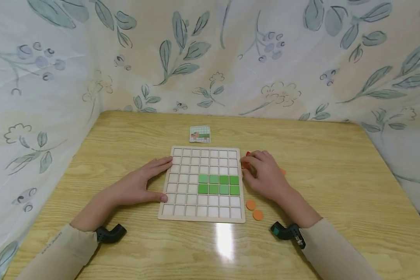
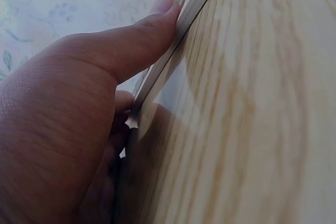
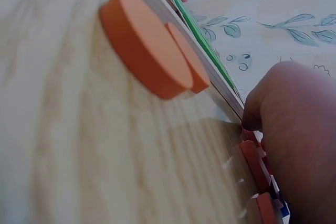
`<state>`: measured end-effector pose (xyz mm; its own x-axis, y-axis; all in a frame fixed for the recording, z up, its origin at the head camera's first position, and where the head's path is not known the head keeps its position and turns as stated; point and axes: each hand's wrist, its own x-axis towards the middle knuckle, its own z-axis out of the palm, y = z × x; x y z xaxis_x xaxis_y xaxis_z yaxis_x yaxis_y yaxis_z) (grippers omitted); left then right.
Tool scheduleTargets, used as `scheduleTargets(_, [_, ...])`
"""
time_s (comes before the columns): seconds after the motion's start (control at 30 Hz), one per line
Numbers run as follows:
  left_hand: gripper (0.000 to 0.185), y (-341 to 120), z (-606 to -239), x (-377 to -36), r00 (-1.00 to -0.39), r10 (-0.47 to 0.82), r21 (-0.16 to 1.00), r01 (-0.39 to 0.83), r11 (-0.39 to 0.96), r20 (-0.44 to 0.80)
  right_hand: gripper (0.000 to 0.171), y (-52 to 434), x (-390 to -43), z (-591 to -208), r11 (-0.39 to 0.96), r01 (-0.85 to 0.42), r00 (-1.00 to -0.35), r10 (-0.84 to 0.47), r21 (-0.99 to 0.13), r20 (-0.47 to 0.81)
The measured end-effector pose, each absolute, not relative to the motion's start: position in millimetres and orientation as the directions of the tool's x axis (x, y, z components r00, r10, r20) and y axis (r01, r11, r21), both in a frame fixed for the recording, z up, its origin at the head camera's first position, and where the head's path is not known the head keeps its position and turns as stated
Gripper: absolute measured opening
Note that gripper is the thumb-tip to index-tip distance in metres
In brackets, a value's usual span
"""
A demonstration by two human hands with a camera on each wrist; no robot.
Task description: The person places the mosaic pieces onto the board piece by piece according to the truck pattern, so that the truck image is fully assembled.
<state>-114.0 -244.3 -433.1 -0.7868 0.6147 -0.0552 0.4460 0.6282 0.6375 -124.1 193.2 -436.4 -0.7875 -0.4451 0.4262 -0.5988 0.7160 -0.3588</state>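
Left hand (image 1: 140,186) lies flat, fingers straight, against the pale wooden grid board (image 1: 182,212) mid-desk, which holds 8 green square tiles (image 1: 218,184). Right hand (image 1: 264,175) curls over red tiles (image 1: 245,165) beside the board; 2 orange round discs (image 1: 254,209) lie near its corner.

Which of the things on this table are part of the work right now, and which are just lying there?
In use:
- grid board, braced by the left hand
- green tiles set in it
- red pieces under the right hand
- picture card

Lying about:
- two orange discs beside the board
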Motion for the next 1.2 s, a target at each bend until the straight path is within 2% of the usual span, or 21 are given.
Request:
scheduleTargets(0.57, [0.113,-244.6,-430.7,-115.4,-0.784,0.616,0.631,0.440,0.638,-0.076,0.024,198.5,-127.2,-437.7,0.771,-0.535,-0.825,-0.388,-0.347,0.410])
scheduleTargets(1.2, [0.110,-243.2,-431.4,-114.4,-0.783,0.619,0.639,0.446,0.627,-0.060,0.024,198.3,-130.5,-435.4,0.758,-0.545,-0.821,-0.398,-0.357,0.409])
